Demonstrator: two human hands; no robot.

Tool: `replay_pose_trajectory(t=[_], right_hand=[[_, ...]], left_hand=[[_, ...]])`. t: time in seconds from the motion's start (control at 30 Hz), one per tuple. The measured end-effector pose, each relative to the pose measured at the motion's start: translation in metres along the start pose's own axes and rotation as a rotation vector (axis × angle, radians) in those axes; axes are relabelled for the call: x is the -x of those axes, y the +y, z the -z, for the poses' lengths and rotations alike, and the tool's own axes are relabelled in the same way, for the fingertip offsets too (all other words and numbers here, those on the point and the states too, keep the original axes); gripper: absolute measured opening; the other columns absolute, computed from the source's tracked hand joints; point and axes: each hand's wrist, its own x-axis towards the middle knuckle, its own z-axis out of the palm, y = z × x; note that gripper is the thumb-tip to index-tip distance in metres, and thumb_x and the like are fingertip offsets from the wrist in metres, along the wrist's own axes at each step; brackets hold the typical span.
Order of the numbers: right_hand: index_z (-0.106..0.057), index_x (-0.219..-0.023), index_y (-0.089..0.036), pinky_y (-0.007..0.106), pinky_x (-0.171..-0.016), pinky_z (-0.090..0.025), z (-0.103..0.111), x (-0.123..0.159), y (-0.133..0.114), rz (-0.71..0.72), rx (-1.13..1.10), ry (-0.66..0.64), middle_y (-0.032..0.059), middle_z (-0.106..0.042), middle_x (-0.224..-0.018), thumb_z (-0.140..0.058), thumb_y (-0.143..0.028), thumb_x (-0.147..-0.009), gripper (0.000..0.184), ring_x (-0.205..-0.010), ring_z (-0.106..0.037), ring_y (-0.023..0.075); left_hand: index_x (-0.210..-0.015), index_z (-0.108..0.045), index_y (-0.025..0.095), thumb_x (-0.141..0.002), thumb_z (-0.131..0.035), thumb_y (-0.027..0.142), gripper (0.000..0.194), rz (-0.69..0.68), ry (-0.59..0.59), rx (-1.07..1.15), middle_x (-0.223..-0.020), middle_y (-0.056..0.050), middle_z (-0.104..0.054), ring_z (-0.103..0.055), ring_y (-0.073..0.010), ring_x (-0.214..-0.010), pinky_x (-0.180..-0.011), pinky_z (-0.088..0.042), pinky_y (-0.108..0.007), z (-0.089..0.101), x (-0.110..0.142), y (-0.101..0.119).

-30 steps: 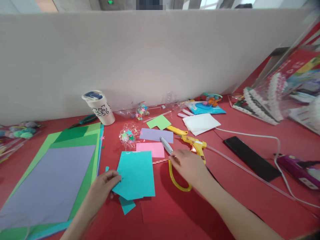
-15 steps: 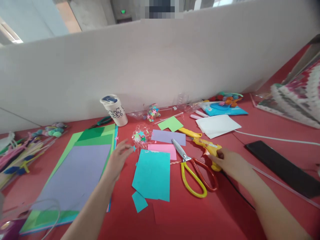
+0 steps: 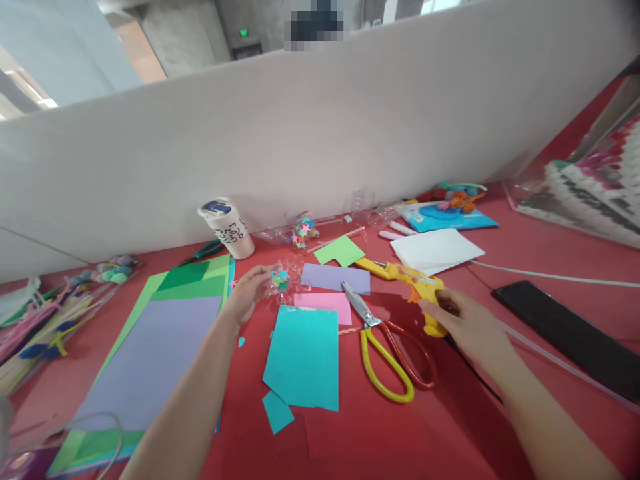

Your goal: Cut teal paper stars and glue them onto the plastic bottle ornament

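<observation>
Red tbl (image 3: 370, 437); R fingers (image 3: 434, 312) gripping yel. plastic glue gun (image 3: 423, 285); L fingers (image 3: 254, 275) at crinkly pkt (image 3: 282, 283), grip unclear.

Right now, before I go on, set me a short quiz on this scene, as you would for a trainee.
1. Which hand is on the yellow glue gun?
2. True or false: the blades of the scissors lie across the white paper.
3. Which of these is the left hand closest to? A) the cup B) the nearer clear packet of stars C) the scissors

Key:
1. The right hand.
2. False; the tips lie over the small purple strip.
3. B.
</observation>
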Motion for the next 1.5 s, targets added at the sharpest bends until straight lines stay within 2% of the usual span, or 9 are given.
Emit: replay_pose_trajectory(t=[0.13,0.27,0.4,0.6,0.73,0.9,1.07,1.27,1.5], right_hand=[[-0.060,-0.075,-0.020,0.035,-0.061,-0.047,-0.001,0.001,-0.003,-0.054,-0.036,-0.011,0.0037,-0.065,-0.071,-0.065,-0.050,-0.065,0.031,-0.065,-0.060,0.0232],[-0.059,-0.075,-0.020,0.032,-0.059,-0.046,-0.001,0.004,-0.005,-0.108,-0.148,-0.013,0.0022,-0.063,-0.071,-0.068,-0.048,-0.063,0.032,-0.065,-0.057,0.0207],[-0.059,-0.084,-0.020,0.029,-0.056,-0.051,-0.002,0.010,-0.011,-0.177,-0.365,-0.089,0.0015,-0.062,-0.076,-0.068,-0.051,-0.066,0.037,-0.066,-0.060,0.0185],[-0.059,-0.087,-0.022,0.028,-0.059,-0.053,-0.009,0.023,-0.035,-0.224,-0.574,-0.295,-0.0002,-0.065,-0.070,-0.074,-0.047,-0.064,0.037,-0.065,-0.064,0.0187],[-0.058,-0.086,-0.021,0.024,-0.054,-0.049,-0.018,0.031,-0.048,-0.223,-0.612,-0.409,-0.0033,-0.063,-0.063,-0.074,-0.041,-0.068,0.031,-0.058,-0.060,0.0142],[-0.055,-0.084,-0.019,0.024,-0.053,-0.046,-0.027,0.037,-0.056,-0.232,-0.639,-0.501,-0.0006,-0.066,-0.060,-0.067,-0.033,-0.071,0.023,-0.057,-0.061,0.0148],[-0.055,-0.076,-0.018,0.025,-0.045,-0.038,-0.035,0.047,-0.073,-0.195,-0.655,-0.617,0.0000,-0.060,-0.053,-0.061,-0.030,-0.064,0.018,-0.046,-0.050,0.0130],[-0.052,-0.082,-0.022,0.027,-0.053,-0.042,-0.044,0.037,-0.075,-0.101,-0.479,-0.393,-0.0029,-0.058,-0.060,-0.058,-0.039,-0.066,0.024,-0.057,-0.056,0.0157],[-0.053,-0.064,-0.018,0.024,-0.050,-0.037,-0.031,0.008,-0.044,-0.038,0.199,-0.186,-0.0057,-0.048,-0.056,-0.057,-0.033,-0.087,0.028,-0.054,-0.050,0.0119]], left_hand=[[-0.111,-0.058,0.014,-0.089,-0.056,0.032,0.028,-0.021,0.050,0.040,-0.106,-0.007,-0.063,-0.063,-0.0172,-0.085,-0.072,-0.055,-0.036,0.001,-0.008,0.004],[-0.076,-0.058,0.018,-0.087,-0.056,0.019,0.011,-0.082,0.095,0.158,-0.074,0.004,-0.061,-0.056,-0.0076,-0.060,-0.061,-0.050,-0.022,0.004,-0.007,0.024],[-0.070,-0.057,0.020,-0.078,-0.061,0.019,0.010,-0.048,0.007,0.236,-0.071,0.004,-0.064,-0.058,-0.0089,-0.059,-0.058,-0.049,-0.021,-0.001,0.023,0.036],[-0.070,-0.057,0.018,-0.078,-0.065,0.028,0.015,0.171,-0.182,0.248,-0.121,-0.007,-0.065,-0.065,-0.0185,-0.081,-0.064,-0.054,-0.031,-0.023,0.075,-0.005],[-0.075,-0.058,0.019,-0.080,-0.064,0.028,0.012,0.181,-0.177,0.258,-0.129,-0.006,-0.060,-0.064,-0.0197,-0.094,-0.071,-0.054,-0.030,-0.026,0.090,-0.027],[-0.070,-0.055,0.018,-0.078,-0.066,0.021,0.013,0.156,-0.145,0.252,-0.125,-0.005,-0.062,-0.064,-0.0165,-0.090,-0.072,-0.055,-0.028,-0.019,0.103,-0.027],[-0.071,-0.057,0.017,-0.074,-0.068,0.020,0.012,0.129,-0.041,0.253,-0.092,-0.001,-0.067,-0.060,-0.0097,-0.068,-0.074,-0.057,-0.030,-0.014,0.103,-0.030],[-0.074,-0.057,0.018,-0.068,-0.071,0.022,0.015,0.073,0.065,0.261,-0.068,0.003,-0.059,-0.062,-0.0123,-0.068,-0.065,-0.055,-0.025,-0.012,0.088,-0.041],[-0.070,-0.059,0.018,-0.067,-0.073,0.024,0.015,0.066,0.113,0.267,-0.064,0.005,-0.058,-0.057,-0.0084,-0.056,-0.060,-0.053,-0.021,-0.011,0.092,-0.035]])
